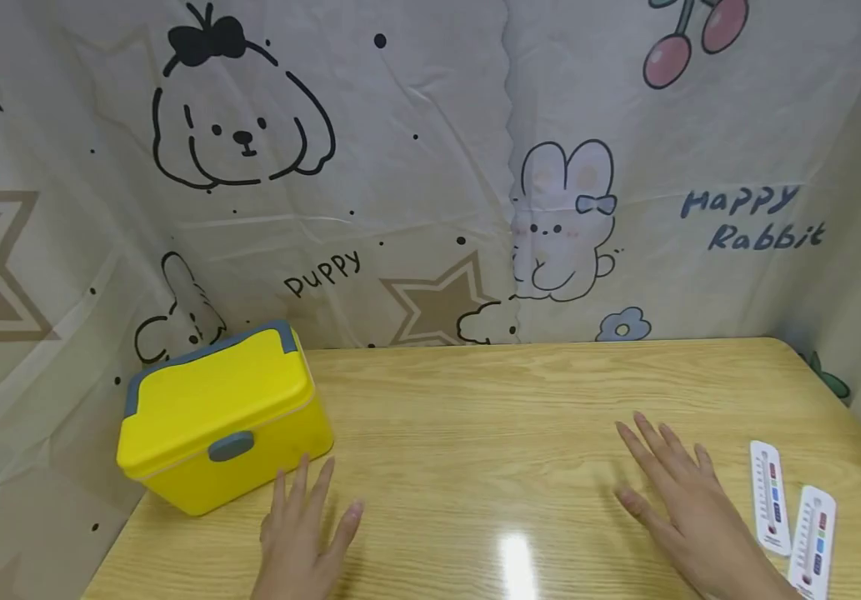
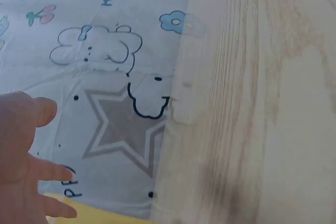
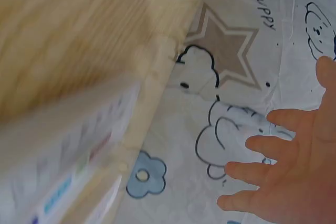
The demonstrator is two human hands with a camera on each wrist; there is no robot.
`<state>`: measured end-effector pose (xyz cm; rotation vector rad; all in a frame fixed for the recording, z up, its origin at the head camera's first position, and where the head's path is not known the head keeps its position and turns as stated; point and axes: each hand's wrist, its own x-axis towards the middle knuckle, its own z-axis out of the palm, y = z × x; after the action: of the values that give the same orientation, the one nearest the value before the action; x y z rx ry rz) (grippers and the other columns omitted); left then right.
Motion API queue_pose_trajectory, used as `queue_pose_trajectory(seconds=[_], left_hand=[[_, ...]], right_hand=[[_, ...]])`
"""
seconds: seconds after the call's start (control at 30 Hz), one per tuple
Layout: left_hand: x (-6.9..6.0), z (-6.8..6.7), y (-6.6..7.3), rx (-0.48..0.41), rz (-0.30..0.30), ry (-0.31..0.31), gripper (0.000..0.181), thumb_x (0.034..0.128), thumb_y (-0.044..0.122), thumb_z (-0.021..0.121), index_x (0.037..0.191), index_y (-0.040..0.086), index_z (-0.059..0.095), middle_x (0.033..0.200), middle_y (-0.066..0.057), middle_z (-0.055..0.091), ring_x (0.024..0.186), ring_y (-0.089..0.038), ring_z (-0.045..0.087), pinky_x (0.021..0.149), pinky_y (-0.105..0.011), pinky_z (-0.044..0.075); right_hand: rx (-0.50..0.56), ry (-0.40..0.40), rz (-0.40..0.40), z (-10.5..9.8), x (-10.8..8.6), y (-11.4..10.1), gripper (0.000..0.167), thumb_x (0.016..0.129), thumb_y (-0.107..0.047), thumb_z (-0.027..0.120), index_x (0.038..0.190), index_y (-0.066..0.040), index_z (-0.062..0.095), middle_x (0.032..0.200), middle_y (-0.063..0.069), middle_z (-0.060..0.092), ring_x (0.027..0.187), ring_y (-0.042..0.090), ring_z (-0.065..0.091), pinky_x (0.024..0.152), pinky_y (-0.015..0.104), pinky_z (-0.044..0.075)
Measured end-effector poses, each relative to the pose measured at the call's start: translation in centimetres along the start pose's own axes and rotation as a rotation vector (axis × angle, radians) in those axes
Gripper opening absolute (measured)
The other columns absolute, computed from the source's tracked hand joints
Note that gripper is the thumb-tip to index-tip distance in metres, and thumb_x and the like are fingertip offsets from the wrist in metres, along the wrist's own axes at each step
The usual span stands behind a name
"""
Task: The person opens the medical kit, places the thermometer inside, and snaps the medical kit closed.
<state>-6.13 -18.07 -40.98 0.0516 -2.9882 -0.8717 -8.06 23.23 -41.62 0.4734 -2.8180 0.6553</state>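
Observation:
My left hand (image 1: 302, 537) is over the table's front left, fingers spread and straight, holding nothing. Just beyond its fingertips stands a yellow box (image 1: 227, 417) with a closed lid, a grey-blue latch and a grey-blue handle; whether the fingers touch it I cannot tell. My right hand (image 1: 688, 508) is over the right part of the table, fingers also spread, with nothing in it. To the right of that hand lie two white thermometer cards, one (image 1: 769, 497) farther back and one (image 1: 813, 542) closer. Both cards have printed scales and coloured marks. In the right wrist view a card (image 3: 68, 156) appears blurred.
The light wood table (image 1: 475, 433) reaches back to a hanging cloth (image 1: 415, 183) printed with a puppy, a rabbit, stars and cherries. The cloth also covers the left and right sides. A bright light reflection lies at the table's front middle.

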Motion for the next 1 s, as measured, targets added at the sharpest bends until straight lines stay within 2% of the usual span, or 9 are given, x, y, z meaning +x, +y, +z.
queue_pose_trajectory(seconds=[0.13, 0.3, 0.43, 0.5, 0.6, 0.63, 0.8, 0.93, 1.0], left_hand=[[-0.4, -0.1, -0.8, -0.069, 0.008, 0.091, 0.072, 0.0976, 0.048, 0.050, 0.150, 0.003, 0.031, 0.156, -0.030, 0.006, 0.138, -0.058, -0.005, 0.091, -0.085, 0.010], [-0.5, -0.2, -1.1, -0.134, 0.018, 0.182, 0.068, 0.0966, 0.040, 0.057, 0.147, 0.001, 0.033, 0.156, -0.030, 0.003, 0.139, -0.056, -0.005, 0.095, -0.083, 0.009], [-0.3, -0.4, -1.5, -0.178, 0.039, 0.262, 0.061, 0.0957, 0.031, 0.061, 0.141, -0.002, 0.039, 0.155, -0.029, 0.007, 0.138, -0.055, -0.002, 0.097, -0.081, 0.010], [-0.3, -0.5, -2.1, -0.198, 0.062, 0.311, 0.056, 0.0954, 0.026, 0.062, 0.139, -0.004, 0.042, 0.153, -0.031, 0.010, 0.137, -0.056, 0.002, 0.098, -0.079, 0.010], [-0.4, -0.6, -3.2, -0.227, 0.053, 0.359, 0.054, 0.0951, 0.021, 0.062, 0.137, -0.007, 0.042, 0.151, -0.034, 0.013, 0.135, -0.057, 0.007, 0.101, -0.077, 0.009], [-0.5, -0.7, -3.5, -0.236, 0.036, 0.371, 0.054, 0.0955, 0.020, 0.061, 0.136, -0.008, 0.041, 0.150, -0.035, 0.014, 0.134, -0.058, 0.009, 0.101, -0.077, 0.009], [-0.9, -1.5, -4.7, -0.311, -0.134, 0.424, 0.059, 0.0971, 0.021, 0.057, 0.141, -0.009, 0.031, 0.148, -0.037, 0.017, 0.132, -0.058, 0.017, 0.099, -0.074, 0.021], [-0.6, -2.1, -5.5, -0.471, -0.262, 0.467, 0.069, 0.0977, 0.018, 0.056, 0.148, -0.005, 0.014, 0.149, -0.035, 0.012, 0.135, -0.054, 0.015, 0.101, -0.068, 0.027], [-0.4, -2.2, -6.0, -0.550, -0.328, 0.498, 0.073, 0.0974, 0.016, 0.055, 0.150, -0.003, 0.008, 0.151, -0.033, 0.009, 0.138, -0.052, 0.011, 0.104, -0.067, 0.025]], right_hand=[[0.102, -0.005, -0.023, 0.8, 0.5, -1.6, 0.067, 0.099, -0.029, 0.055, 0.156, -0.026, 0.019, 0.160, 0.009, 0.017, 0.143, 0.043, 0.015, 0.116, 0.056, -0.005], [0.207, 0.008, -0.075, 2.5, 1.7, -3.2, 0.062, 0.099, -0.024, 0.055, 0.154, -0.022, 0.027, 0.158, 0.009, 0.024, 0.142, 0.039, 0.022, 0.114, 0.061, 0.009], [0.286, -0.030, -0.080, 4.5, 2.4, -4.6, 0.058, 0.100, -0.025, 0.053, 0.153, -0.020, 0.030, 0.157, 0.010, 0.027, 0.140, 0.040, 0.027, 0.108, 0.068, 0.017], [0.325, -0.054, -0.077, 5.2, 2.8, -5.6, 0.057, 0.101, -0.028, 0.052, 0.153, -0.018, 0.030, 0.156, 0.010, 0.028, 0.139, 0.041, 0.029, 0.106, 0.068, 0.021], [0.404, -0.119, -0.069, 6.0, 3.7, -7.2, 0.058, 0.102, -0.033, 0.049, 0.153, -0.014, 0.029, 0.156, 0.010, 0.029, 0.139, 0.039, 0.030, 0.106, 0.068, 0.024], [0.432, -0.147, -0.078, 6.2, 4.1, -7.8, 0.059, 0.102, -0.034, 0.047, 0.152, -0.010, 0.029, 0.155, 0.012, 0.029, 0.139, 0.040, 0.030, 0.105, 0.067, 0.025], [0.587, -0.293, -0.096, 7.7, 5.9, -9.9, 0.063, 0.103, -0.040, 0.041, 0.152, -0.002, 0.025, 0.155, 0.019, 0.026, 0.140, 0.039, 0.027, 0.108, 0.062, 0.026], [0.607, -0.357, -0.108, 9.0, 7.0, -11.2, 0.069, 0.102, -0.046, 0.041, 0.152, -0.002, 0.023, 0.156, 0.018, 0.023, 0.142, 0.034, 0.025, 0.111, 0.056, 0.025], [0.619, -0.381, -0.112, 9.6, 7.6, -11.8, 0.070, 0.102, -0.046, 0.041, 0.152, -0.001, 0.022, 0.156, 0.017, 0.023, 0.142, 0.032, 0.025, 0.112, 0.055, 0.025]])
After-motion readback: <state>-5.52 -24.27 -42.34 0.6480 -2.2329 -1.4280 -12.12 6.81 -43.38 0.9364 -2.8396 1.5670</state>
